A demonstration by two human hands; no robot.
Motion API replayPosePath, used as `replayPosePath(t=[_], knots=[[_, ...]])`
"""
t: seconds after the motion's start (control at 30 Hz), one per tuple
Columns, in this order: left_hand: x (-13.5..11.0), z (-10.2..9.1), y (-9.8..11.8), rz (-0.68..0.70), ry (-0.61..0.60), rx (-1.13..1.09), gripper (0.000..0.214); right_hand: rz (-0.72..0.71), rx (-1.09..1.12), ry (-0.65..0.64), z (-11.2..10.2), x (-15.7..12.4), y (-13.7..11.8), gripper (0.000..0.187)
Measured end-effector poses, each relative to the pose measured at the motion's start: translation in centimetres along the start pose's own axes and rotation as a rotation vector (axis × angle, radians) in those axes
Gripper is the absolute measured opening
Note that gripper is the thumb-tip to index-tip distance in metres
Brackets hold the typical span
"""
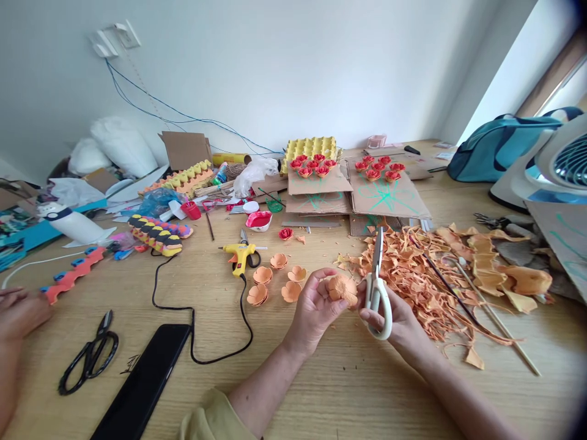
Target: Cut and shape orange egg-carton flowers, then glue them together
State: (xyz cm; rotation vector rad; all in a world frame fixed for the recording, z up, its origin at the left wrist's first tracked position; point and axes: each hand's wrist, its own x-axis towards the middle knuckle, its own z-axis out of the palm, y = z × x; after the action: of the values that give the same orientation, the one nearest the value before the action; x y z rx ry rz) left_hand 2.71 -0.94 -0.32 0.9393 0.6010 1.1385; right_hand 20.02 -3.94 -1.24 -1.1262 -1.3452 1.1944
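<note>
Between the fingers and thumb of my left hand (309, 315) is an orange egg-carton cup (342, 289), its rounded base facing me. My right hand (395, 321) grips white-handled scissors (378, 293), blades pointing up and away, right beside the cup. To the left of my left hand lie several orange petal-edged cups (263, 275), some stacked. Just beyond them sits a yellow hot glue gun (240, 255) with a black cord. A heap of orange carton scraps (413, 275) spreads out to the right of the scissors.
Red carton roses (378, 165) stand on cardboard sheets (389, 198) at the back. Black scissors (92, 354) and a phone (144, 385) lie front left. Another person's hand (22, 315) rests at the left edge. A white fan (545, 165) stands right; a thin stick (499, 318) crosses the scraps.
</note>
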Motion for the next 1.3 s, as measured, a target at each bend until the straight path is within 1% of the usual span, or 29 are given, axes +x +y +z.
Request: replayPosePath(t=[0.1,0.23,0.3,0.37,0.47,0.57,0.67,0.83,0.97,1.03,1.2,1.3], knots=[[0.0,0.1,-0.6,0.001,-0.035,0.016,0.047,0.001,0.012,0.074,0.3,0.0,0.1,0.052],[0.1,0.0,-1.0,-0.026,-0.069,0.024,0.047,-0.003,0.014,0.135,0.2,0.0,0.4,0.045],[0.0,-0.2,-0.9,-0.069,-0.087,0.011,0.048,-0.011,0.025,0.109,0.1,-0.1,0.2,0.042],[0.0,-0.4,-0.7,-0.115,-0.102,-0.009,0.049,-0.022,0.032,0.054,0.0,-0.1,0.0,0.039],[0.1,-0.7,-0.6,-0.17,-0.072,-0.021,0.047,-0.041,0.005,-0.005,0.1,-0.1,-0.4,0.035],[0.3,-1.0,-0.6,-0.198,-0.043,-0.023,0.044,-0.05,-0.025,-0.018,0.0,-0.1,-0.3,0.035],[0.4,-1.0,-0.3,-0.204,-0.043,-0.008,0.045,-0.061,-0.039,-0.004,-0.2,-0.1,0.2,0.034],[0.4,-0.8,-0.1,-0.159,-0.069,0.112,0.043,-0.081,-0.076,0.026,-0.6,-0.1,1.3,0.03],[0.5,-1.1,-0.4,-0.085,-0.075,0.308,0.027,-0.087,-0.156,0.028,-0.7,-0.2,1.3,0.029],[0.5,-1.4,-0.7,-0.062,-0.072,0.384,0.023,-0.093,-0.206,0.046,-0.8,-0.1,1.1,0.028],[0.7,-1.8,-0.9,-0.051,-0.024,0.405,0.024,-0.132,-0.31,0.089,-1.2,0.0,1.0,0.026],[0.9,-1.8,-0.7,0.019,-0.003,0.429,0.021,-0.144,-0.412,0.101,-1.5,0.0,1.1,0.023]])
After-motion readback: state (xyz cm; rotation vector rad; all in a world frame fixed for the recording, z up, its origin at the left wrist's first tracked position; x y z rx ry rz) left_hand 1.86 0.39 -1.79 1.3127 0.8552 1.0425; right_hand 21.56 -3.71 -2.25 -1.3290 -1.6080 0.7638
